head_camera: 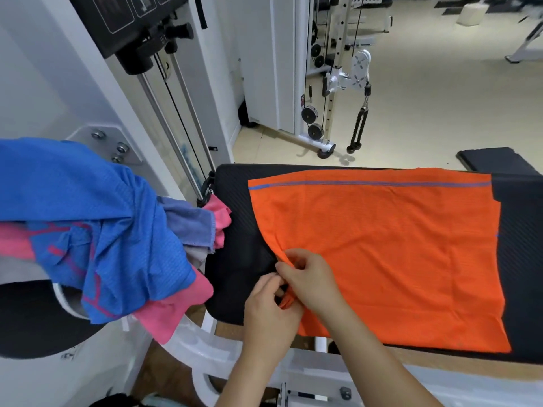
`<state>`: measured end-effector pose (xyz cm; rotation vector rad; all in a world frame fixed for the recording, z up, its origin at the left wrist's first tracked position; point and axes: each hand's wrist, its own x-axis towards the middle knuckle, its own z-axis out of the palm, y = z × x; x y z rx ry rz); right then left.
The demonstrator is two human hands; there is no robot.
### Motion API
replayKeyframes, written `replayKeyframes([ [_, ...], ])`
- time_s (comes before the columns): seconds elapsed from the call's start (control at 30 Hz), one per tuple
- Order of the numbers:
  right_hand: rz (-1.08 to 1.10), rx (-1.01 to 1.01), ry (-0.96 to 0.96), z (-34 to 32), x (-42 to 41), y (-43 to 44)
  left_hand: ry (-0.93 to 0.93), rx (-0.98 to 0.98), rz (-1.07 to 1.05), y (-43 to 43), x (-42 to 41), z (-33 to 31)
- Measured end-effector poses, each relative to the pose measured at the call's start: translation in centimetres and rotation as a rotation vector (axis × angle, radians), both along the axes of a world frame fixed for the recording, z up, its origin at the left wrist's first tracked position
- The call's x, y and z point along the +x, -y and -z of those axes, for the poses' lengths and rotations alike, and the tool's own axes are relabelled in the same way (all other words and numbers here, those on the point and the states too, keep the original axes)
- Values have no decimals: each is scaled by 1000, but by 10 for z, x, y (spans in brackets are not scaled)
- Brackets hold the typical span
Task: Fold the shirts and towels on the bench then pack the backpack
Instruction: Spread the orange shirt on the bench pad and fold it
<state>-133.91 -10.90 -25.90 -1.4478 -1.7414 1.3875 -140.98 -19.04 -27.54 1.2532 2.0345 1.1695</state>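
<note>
Orange shirt (382,254) lies flat on the black bench (235,207), centre-right of frame. Left hand (264,309) and right hand (311,277) meet at its lower-left edge, lower centre. Both have fingers curled, pinching a bunched bit of orange fabric, possibly a sleeve, hard to tell. Left of frame: heap of blue shirt (88,201), pink cloth (176,309), grey-blue towel (188,218), at the bench's left end.
</note>
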Motion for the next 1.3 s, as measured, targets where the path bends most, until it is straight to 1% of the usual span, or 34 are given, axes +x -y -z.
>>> replayKeyframes([
  [0.1, 33, 8, -35, 1, 1, -2, 162, -5, 116, 1, -13, -10],
  [0.17, 52, 27, -57, 4, 2, -1, 207, 21, 43, -5, -27, -16],
  [0.23, 59, 49, -66, 6, 2, 0, 175, 51, -79, -20, -41, -23],
  [0.27, 61, 52, -67, 7, 3, 1, 160, 53, -106, -30, -46, -27],
  [0.4, 55, 64, -91, 6, 4, 3, 256, 11, -112, -77, -53, -43],
  [0.5, 39, 98, -108, 3, 8, 7, 258, -11, -145, -102, -54, -50],
  [0.6, -5, 98, -133, -2, 16, 14, 392, 24, -169, -112, -51, -56],
  [0.63, -32, 111, -122, -4, 20, 17, 421, 52, -165, -113, -49, -58],
  [0.73, -57, 214, -13, -6, 37, 28, 408, 110, -119, -115, -42, -64],
  [0.8, -2, 285, 51, -9, 53, 36, 412, 125, -106, -116, -34, -71],
  [0.9, 116, 326, 31, -12, 78, 45, 417, 163, -89, -121, -18, -84],
  [1.03, 269, 369, -67, -19, 114, 51, 355, 192, 25, -131, 18, -107],
  [1.1, 346, 369, -118, -23, 130, 51, 270, 185, 96, -137, 39, -117],
  [1.17, 423, 376, -114, -24, 147, 50, 130, 175, 171, -146, 64, -125],
  [1.3, 557, 367, -41, -22, 180, 48, -215, 154, 283, -165, 119, -131],
])
